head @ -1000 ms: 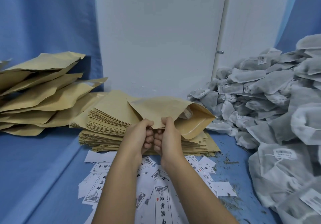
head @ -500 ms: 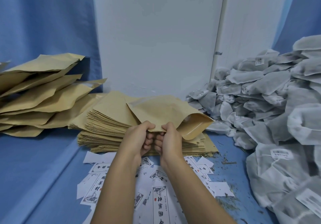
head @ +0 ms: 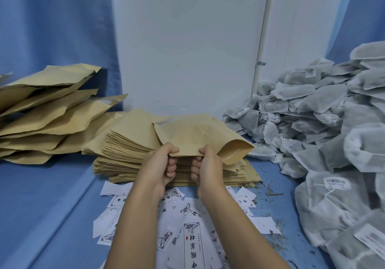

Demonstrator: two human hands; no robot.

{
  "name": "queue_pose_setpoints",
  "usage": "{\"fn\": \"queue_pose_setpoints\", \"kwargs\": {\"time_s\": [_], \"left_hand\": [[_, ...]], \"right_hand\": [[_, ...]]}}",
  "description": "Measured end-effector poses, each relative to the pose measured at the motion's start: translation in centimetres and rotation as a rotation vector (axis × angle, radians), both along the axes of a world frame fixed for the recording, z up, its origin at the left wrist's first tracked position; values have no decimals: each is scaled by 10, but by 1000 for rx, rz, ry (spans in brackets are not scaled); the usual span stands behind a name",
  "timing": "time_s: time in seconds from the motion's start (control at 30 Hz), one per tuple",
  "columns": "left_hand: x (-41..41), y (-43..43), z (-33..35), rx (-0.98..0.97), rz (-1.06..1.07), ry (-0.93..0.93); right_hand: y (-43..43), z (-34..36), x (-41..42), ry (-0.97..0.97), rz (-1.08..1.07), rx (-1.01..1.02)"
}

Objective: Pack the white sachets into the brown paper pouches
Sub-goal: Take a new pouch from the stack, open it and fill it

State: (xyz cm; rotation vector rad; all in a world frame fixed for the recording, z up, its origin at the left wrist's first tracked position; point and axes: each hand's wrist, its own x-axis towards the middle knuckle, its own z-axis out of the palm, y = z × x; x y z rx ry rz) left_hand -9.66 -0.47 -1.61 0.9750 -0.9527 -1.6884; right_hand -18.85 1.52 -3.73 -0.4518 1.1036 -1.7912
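Both hands pinch the near edge of one brown paper pouch (head: 193, 135), left hand (head: 159, 168) and right hand (head: 206, 164) close together, holding it above the stack of flat pouches (head: 125, 143) on the blue bench (head: 52, 195). The white sachets (head: 312, 112) lie heaped to the right, printed labels (head: 187, 227) scattered nearer.

Bare left hand (head: 159, 169), bare right hand (head: 209, 169)

Single head view, forward and down, close over the hands (head: 183, 166).
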Motion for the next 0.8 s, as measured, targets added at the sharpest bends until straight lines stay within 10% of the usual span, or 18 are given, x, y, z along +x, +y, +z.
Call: {"fn": "queue_pose_setpoints", "kwargs": {"time_s": [0.33,0.8], "left_hand": [[-12,9,2,-111,301,-37],[-25,17,-1,-103,199,-137]], "right_hand": [[0,2,0,-27,74,-36],[4,5,7,14,137,0]]}}
